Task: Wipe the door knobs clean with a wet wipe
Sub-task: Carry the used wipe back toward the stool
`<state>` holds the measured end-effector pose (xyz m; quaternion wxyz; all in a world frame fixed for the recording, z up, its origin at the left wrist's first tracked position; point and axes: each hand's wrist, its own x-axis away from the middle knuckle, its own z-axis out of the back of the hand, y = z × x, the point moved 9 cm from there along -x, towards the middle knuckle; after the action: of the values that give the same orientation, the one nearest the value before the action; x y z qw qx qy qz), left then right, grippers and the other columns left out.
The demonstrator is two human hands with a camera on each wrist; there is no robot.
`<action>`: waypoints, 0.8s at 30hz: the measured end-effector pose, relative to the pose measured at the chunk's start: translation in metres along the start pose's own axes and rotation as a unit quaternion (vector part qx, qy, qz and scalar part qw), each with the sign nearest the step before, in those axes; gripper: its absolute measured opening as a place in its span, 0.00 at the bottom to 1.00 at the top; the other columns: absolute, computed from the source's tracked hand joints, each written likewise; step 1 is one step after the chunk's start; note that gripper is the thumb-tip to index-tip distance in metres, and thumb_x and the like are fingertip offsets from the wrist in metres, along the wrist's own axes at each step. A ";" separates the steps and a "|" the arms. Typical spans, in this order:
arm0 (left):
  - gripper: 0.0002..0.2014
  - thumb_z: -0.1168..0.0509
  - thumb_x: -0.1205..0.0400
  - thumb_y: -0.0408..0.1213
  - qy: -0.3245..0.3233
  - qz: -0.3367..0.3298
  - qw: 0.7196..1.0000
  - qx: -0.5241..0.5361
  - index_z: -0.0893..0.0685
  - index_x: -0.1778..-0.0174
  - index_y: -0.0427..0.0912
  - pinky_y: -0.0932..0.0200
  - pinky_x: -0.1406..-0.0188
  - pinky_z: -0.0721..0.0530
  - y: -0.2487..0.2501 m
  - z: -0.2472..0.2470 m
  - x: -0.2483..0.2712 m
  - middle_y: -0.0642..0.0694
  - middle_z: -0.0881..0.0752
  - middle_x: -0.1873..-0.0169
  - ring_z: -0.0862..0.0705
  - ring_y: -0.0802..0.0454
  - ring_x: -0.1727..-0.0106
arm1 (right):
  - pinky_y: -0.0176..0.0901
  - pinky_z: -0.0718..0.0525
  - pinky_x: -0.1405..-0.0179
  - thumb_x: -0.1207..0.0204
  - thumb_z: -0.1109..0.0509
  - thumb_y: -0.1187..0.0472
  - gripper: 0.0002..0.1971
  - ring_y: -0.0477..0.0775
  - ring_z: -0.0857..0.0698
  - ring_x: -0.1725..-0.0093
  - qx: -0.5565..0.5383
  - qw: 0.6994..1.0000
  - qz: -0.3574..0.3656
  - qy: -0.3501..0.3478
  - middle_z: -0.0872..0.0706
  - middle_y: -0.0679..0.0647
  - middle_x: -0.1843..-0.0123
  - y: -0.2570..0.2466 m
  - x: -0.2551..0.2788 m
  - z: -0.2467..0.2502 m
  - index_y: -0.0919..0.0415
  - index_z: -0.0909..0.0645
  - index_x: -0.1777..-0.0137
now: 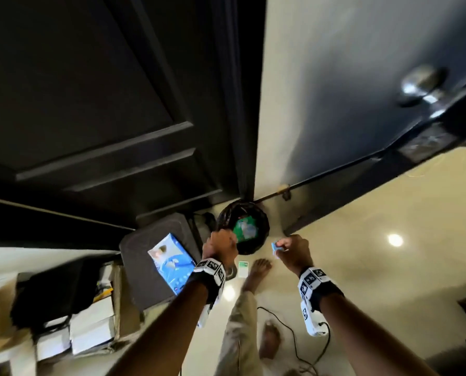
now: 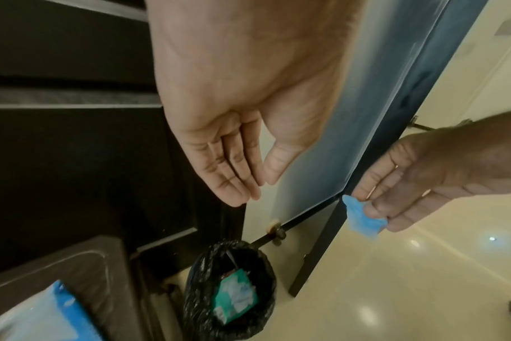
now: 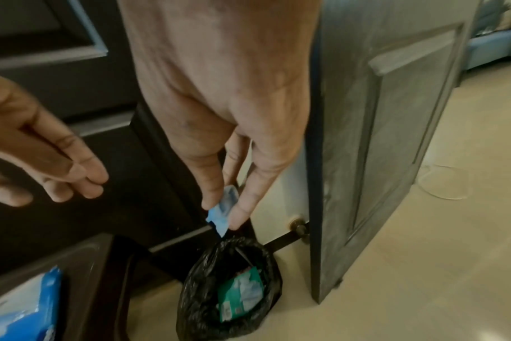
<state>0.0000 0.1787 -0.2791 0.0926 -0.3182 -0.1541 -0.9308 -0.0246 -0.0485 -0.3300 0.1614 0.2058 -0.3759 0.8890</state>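
My right hand (image 1: 286, 244) (image 3: 223, 214) pinches a small folded blue wet wipe (image 1: 276, 248) (image 2: 363, 218) (image 3: 222, 214) between thumb and fingers, above and just right of a black-lined bin (image 1: 244, 226) (image 3: 231, 286). My left hand (image 1: 222, 241) (image 2: 239, 175) hovers over the bin's left rim with straight, relaxed fingers and holds nothing. A silver door knob (image 1: 421, 82) sits on the open dark door (image 1: 362, 90) at the upper right, far from both hands. A blue wet wipe pack (image 1: 172, 263) (image 2: 44, 316) (image 3: 24, 306) lies on a dark stool.
The bin holds a green packet (image 2: 236, 295). A dark closed door (image 1: 91, 104) fills the left. The dark stool (image 1: 145, 267) stands left of the bin, with boxes and papers (image 1: 77, 321) beside it. A door stopper (image 1: 284, 191), bare feet (image 1: 259, 270) and a black cable (image 1: 294, 343) are on the glossy floor.
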 end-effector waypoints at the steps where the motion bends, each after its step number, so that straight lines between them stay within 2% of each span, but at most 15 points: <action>1: 0.14 0.40 0.19 0.41 0.002 0.006 1.000 0.001 0.11 0.43 0.49 0.47 0.44 0.12 -0.012 -0.014 -0.009 0.41 0.09 0.43 0.11 0.35 0.40 | 0.41 0.22 0.65 0.42 0.29 0.46 0.18 0.63 0.08 0.60 0.006 1.000 -0.008 -0.007 0.08 0.60 0.65 0.008 -0.011 -0.020 0.61 0.09 0.68; 3: 0.14 0.39 0.19 0.40 0.001 0.010 1.000 -0.003 0.11 0.42 0.49 0.46 0.44 0.12 -0.022 -0.032 -0.023 0.40 0.10 0.42 0.11 0.35 0.39 | 0.46 0.14 0.58 0.38 0.21 0.54 0.08 0.66 0.08 0.55 0.017 0.999 -0.033 -0.001 0.06 0.60 0.58 0.018 -0.030 -0.042 0.57 0.08 0.63; 4: 0.14 0.38 0.19 0.40 -0.005 0.018 1.000 0.002 0.11 0.42 0.49 0.46 0.44 0.12 -0.028 -0.045 -0.031 0.39 0.10 0.42 0.11 0.34 0.39 | 0.47 0.13 0.55 0.37 0.19 0.57 0.06 0.65 0.08 0.53 0.015 0.999 -0.049 0.000 0.06 0.59 0.56 0.026 -0.039 -0.058 0.56 0.09 0.61; 8: 0.12 0.35 0.20 0.41 -0.019 0.022 0.999 0.021 0.12 0.44 0.47 0.44 0.40 0.11 -0.033 -0.084 -0.064 0.40 0.11 0.43 0.11 0.34 0.39 | 0.48 0.13 0.58 0.32 0.19 0.60 0.05 0.65 0.09 0.56 -0.005 1.000 -0.021 0.019 0.07 0.59 0.59 0.039 -0.083 -0.103 0.58 0.12 0.61; 9: 0.12 0.35 0.20 0.41 -0.013 0.021 0.999 0.030 0.12 0.43 0.48 0.43 0.40 0.11 -0.034 -0.092 -0.076 0.40 0.11 0.43 0.11 0.34 0.39 | 0.46 0.15 0.60 0.31 0.18 0.60 0.05 0.64 0.09 0.58 -0.010 1.000 -0.004 0.027 0.08 0.60 0.60 0.043 -0.098 -0.114 0.58 0.12 0.63; 12: 0.12 0.37 0.18 0.40 -0.002 0.028 0.998 0.049 0.12 0.42 0.47 0.45 0.39 0.12 -0.036 -0.114 -0.100 0.39 0.10 0.42 0.12 0.33 0.38 | 0.40 0.30 0.66 0.25 0.21 0.61 0.10 0.65 0.11 0.63 -0.004 0.998 0.043 0.055 0.09 0.61 0.64 0.053 -0.133 -0.138 0.60 0.13 0.67; 14: 0.11 0.37 0.17 0.39 0.007 0.030 0.998 0.046 0.12 0.43 0.46 0.46 0.42 0.13 -0.037 -0.127 -0.114 0.38 0.10 0.44 0.12 0.32 0.38 | 0.41 0.29 0.66 0.22 0.23 0.60 0.10 0.64 0.12 0.63 0.015 0.996 0.069 0.056 0.10 0.62 0.64 0.058 -0.151 -0.153 0.62 0.13 0.64; 17: 0.10 0.38 0.16 0.39 0.013 0.031 0.999 0.038 0.13 0.45 0.43 0.47 0.46 0.14 -0.037 -0.138 -0.128 0.37 0.10 0.45 0.12 0.32 0.39 | 0.42 0.17 0.59 0.30 0.19 0.67 0.05 0.55 0.13 0.64 -0.034 0.997 0.063 0.027 0.09 0.58 0.63 0.071 -0.173 -0.171 0.62 0.13 0.63; 20: 0.09 0.38 0.17 0.37 0.002 0.033 0.999 0.041 0.13 0.48 0.40 0.47 0.49 0.14 -0.037 -0.140 -0.132 0.36 0.10 0.47 0.12 0.31 0.41 | 0.44 0.13 0.63 0.36 0.22 0.73 0.09 0.56 0.12 0.66 -0.083 0.995 0.046 0.019 0.10 0.55 0.67 0.082 -0.181 -0.173 0.59 0.15 0.65; 22: 0.09 0.38 0.17 0.37 -0.005 0.029 0.999 0.036 0.13 0.49 0.41 0.47 0.49 0.13 -0.036 -0.137 -0.127 0.37 0.10 0.47 0.11 0.33 0.41 | 0.38 0.14 0.64 0.34 0.25 0.78 0.13 0.55 0.12 0.65 -0.100 0.993 0.057 0.018 0.12 0.52 0.67 0.085 -0.175 -0.169 0.58 0.16 0.65; 24: 0.10 0.38 0.16 0.37 -0.008 0.025 0.999 0.037 0.12 0.46 0.42 0.48 0.48 0.13 -0.032 -0.128 -0.119 0.38 0.10 0.46 0.11 0.35 0.41 | 0.25 0.17 0.64 0.32 0.25 0.80 0.13 0.52 0.12 0.62 -0.116 0.990 0.075 0.013 0.13 0.51 0.65 0.080 -0.161 -0.157 0.61 0.15 0.64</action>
<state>0.0122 0.1736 -0.4559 0.1261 -0.3260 -0.1815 -0.9192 0.0403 -0.0078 -0.5556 0.1223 0.1451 -0.4888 0.8515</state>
